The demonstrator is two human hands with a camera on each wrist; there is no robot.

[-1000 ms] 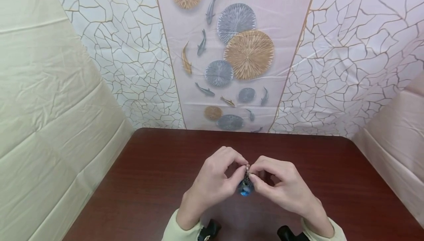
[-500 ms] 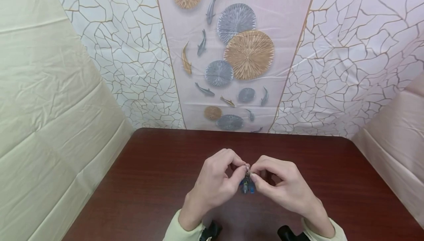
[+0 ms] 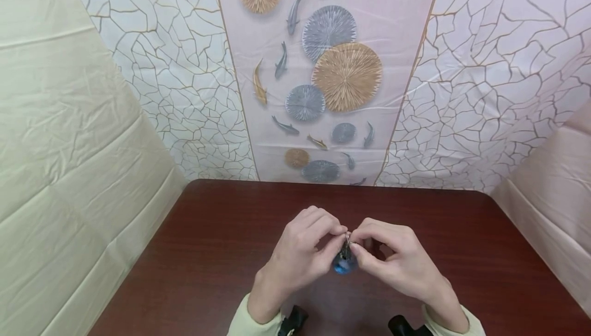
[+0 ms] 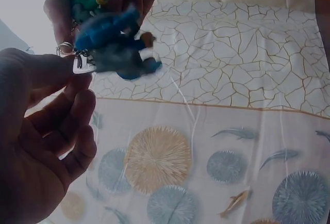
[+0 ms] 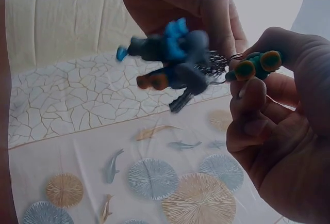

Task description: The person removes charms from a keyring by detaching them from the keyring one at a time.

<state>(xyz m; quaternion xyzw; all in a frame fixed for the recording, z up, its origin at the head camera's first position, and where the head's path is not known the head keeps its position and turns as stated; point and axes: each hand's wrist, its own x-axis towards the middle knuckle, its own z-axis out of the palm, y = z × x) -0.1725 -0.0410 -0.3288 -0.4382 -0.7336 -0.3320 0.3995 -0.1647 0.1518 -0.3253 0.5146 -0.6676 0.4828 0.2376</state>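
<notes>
Both hands meet over the table around a metal split key ring. My left hand pinches the ring between thumb and forefinger. Facing it, my right hand pinches at the same ring; in the right wrist view a small green figure keychain with orange ends lies by its thumb and forefinger. From the ring hang blue and grey figure keychains on thin chains, blurred in both wrist views. In the head view this blue bundle hangs between the hands, partly hidden by the fingers.
The dark red-brown table lies under the hands. Behind it hangs a patterned cloth with printed fish and round leaf shapes. Pale cloths flank the sides. Black wrist straps show at the sleeves.
The hanging figures have swung and turned below the ring, spreading apart and then bunching into a blue cluster again. My left fingertips have shifted slightly on the ring; the right hand has barely moved.
</notes>
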